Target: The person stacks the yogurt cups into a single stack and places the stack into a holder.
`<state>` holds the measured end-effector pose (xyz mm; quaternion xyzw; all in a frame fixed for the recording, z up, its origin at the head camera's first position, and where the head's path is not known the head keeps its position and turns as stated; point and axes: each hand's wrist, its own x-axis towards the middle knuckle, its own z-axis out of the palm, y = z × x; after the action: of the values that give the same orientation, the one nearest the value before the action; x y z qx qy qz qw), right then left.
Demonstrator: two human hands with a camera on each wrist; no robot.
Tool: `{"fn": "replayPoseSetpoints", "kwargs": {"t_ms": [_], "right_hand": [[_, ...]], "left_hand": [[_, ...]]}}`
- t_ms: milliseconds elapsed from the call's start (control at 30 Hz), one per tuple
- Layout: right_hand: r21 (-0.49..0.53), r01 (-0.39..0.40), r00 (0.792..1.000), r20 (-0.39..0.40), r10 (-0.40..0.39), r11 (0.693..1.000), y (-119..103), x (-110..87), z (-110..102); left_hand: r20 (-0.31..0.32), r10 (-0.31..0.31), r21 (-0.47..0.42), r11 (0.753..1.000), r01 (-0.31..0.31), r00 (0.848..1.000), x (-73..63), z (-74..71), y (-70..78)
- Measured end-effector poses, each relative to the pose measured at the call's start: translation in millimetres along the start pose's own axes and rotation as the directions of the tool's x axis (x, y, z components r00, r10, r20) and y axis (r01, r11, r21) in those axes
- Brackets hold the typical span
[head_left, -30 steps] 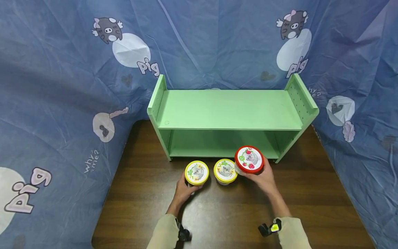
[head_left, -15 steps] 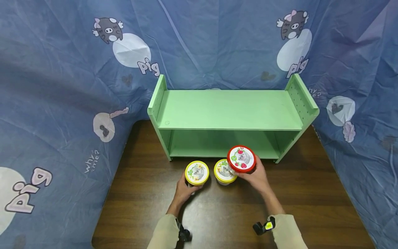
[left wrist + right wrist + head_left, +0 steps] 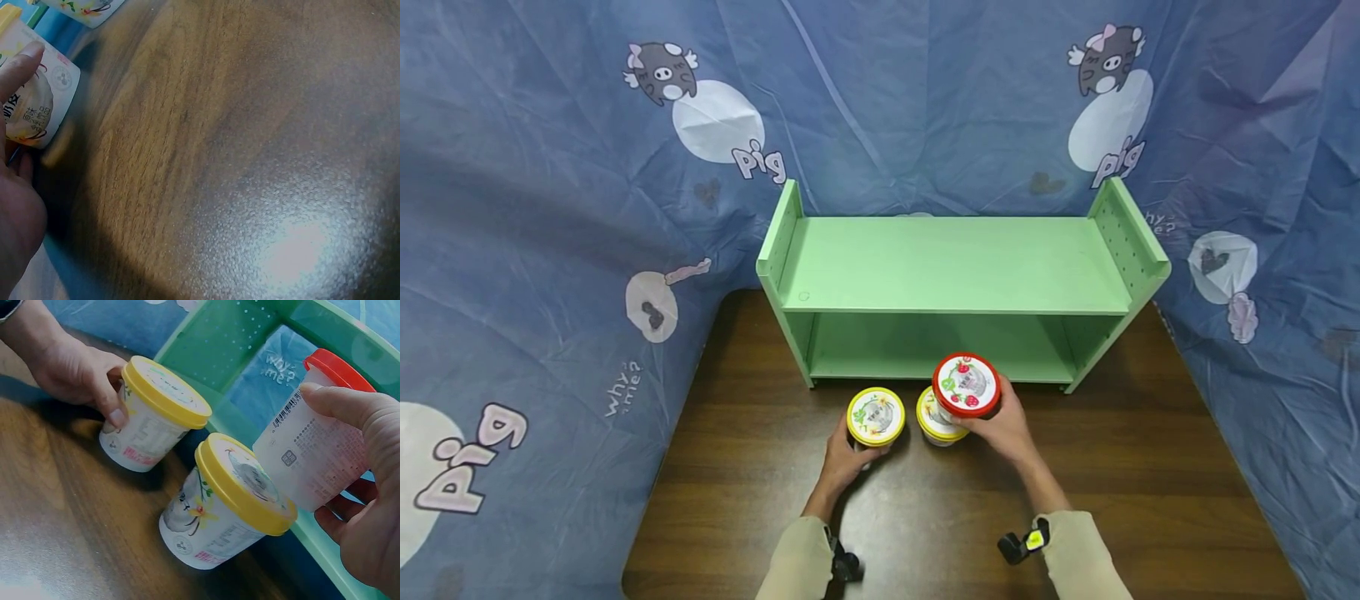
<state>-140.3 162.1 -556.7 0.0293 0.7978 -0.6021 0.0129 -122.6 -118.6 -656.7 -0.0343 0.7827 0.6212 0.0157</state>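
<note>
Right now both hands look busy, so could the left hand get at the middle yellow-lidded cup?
Probably not freely: the left hand grips the left yellow-lidded cup. The middle cup stands close beside it, unobstructed on that side.

**Hidden, cropped and blurred parts**

In the head view the red-lidded cup (image 3: 966, 385) covers the 2 o'clock part of the middle yellow-lidded cup (image 3: 938, 419), and the lid prints are too small to read. The left hand (image 3: 844, 461) hides the near wall of the left yellow-lidded cup (image 3: 876, 416). In the left wrist view that cup (image 3: 34, 106) is cut off at the 9 o'clock edge, its label blurred, and the tabletop (image 3: 250, 156) is smeared. In the right wrist view the right hand (image 3: 369, 506) runs off the frame at 4 o'clock, and the green shelf (image 3: 237, 350) shows only in part.
</note>
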Motion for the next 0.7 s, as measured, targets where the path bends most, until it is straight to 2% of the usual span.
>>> {"fn": "replayPoseSetpoints", "kwargs": {"t_ms": [400,600,700], "right_hand": [[0.003,-0.001,1.000,0.003,0.001,1.000,0,-0.3,10],[0.011,0.007,1.000,0.004,-0.007,1.000,2,-0.6,13],[0.006,0.003,1.000,0.010,-0.003,1.000,3,-0.5,14]], "left_hand": [[-0.001,0.010,-0.001,1.000,-0.010,1.000,0.4,0.0,-1.4],[-0.011,-0.004,-0.007,1.000,0.004,1.000,0.5,1.3,-2.5],[-0.016,-0.002,-0.011,1.000,0.001,1.000,-1.9,1.7,3.9]]}}
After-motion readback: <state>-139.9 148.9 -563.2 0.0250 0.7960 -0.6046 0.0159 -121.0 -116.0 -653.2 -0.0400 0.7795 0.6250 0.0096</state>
